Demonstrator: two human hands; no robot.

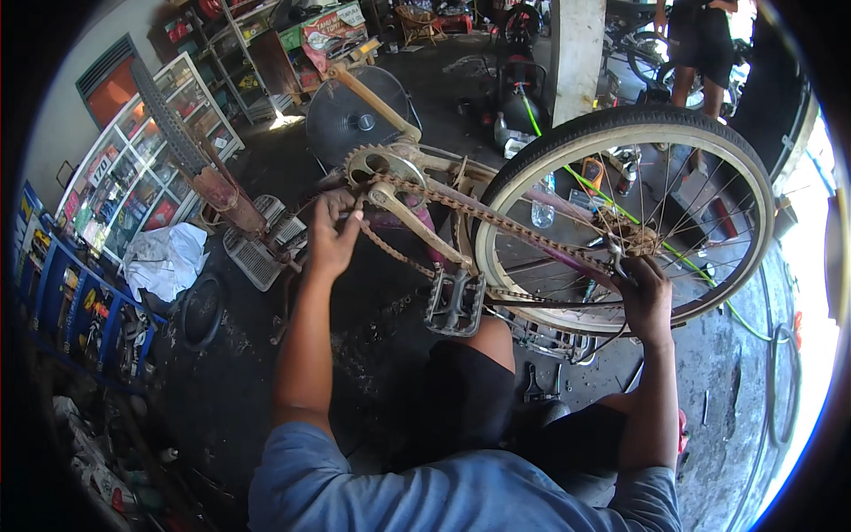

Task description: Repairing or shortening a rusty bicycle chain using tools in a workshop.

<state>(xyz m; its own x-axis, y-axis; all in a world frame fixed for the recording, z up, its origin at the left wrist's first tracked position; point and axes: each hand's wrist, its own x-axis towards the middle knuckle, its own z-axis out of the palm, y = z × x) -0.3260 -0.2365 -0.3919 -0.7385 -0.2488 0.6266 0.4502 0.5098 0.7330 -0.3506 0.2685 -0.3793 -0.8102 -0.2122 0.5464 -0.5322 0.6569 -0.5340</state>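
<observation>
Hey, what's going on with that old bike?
A pair of bare hands is busy at a bicycle. The left hand has its fingers at the rusty chain, next to the chainring. The right hand grips a silver tool, perhaps a wrench, near the wheel's hub. Part of the chain hangs slack.

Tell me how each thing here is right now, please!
Chain: rusty, sagging below the chainring.
Rear wheel: tire on.
Pedal: attached to its crank.
Bottle: upright.
White bundle: crumpled.
Fan: can't tell if spinning.
Left hand: fingers bent at the chain, grip unclear.
Right hand: curled beside the wheel, grip unclear.
</observation>
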